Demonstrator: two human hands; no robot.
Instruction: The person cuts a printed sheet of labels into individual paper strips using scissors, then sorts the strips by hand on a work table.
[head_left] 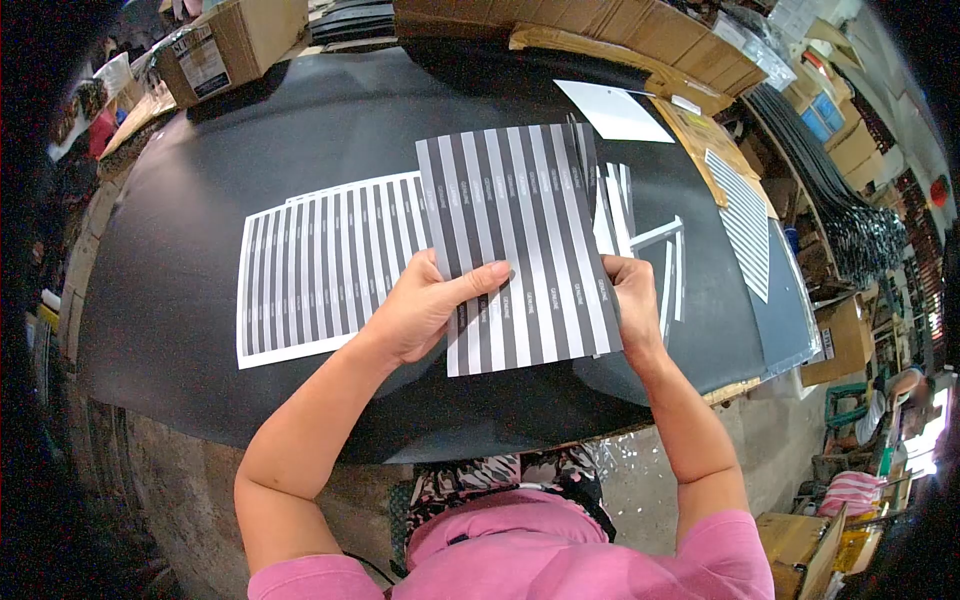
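Observation:
My left hand [430,305] is closed on a striped black-and-grey printed sheet [520,240], thumb on its front and fingers behind it. The sheet is raised over the dark tabletop, and small lettering runs along its stripes. At its right edge my right hand [632,300] is closed, with the fingers partly hidden by the sheet. Thin dark blades of what look like scissors [576,140] show at the sheet's upper right edge; their handles are hidden. Left of the held sheet lies another striped sheet [330,265]. Narrow cut strips [672,270] lie to the right, partly covered.
The black tabletop [180,300] carries a white sheet [615,110] at the back and a striped sheet [740,220] at the right edge. Cardboard boxes [225,55] stand along the back. Dark stacked strips [825,180] hang at the right. Small scraps dot the floor [650,480].

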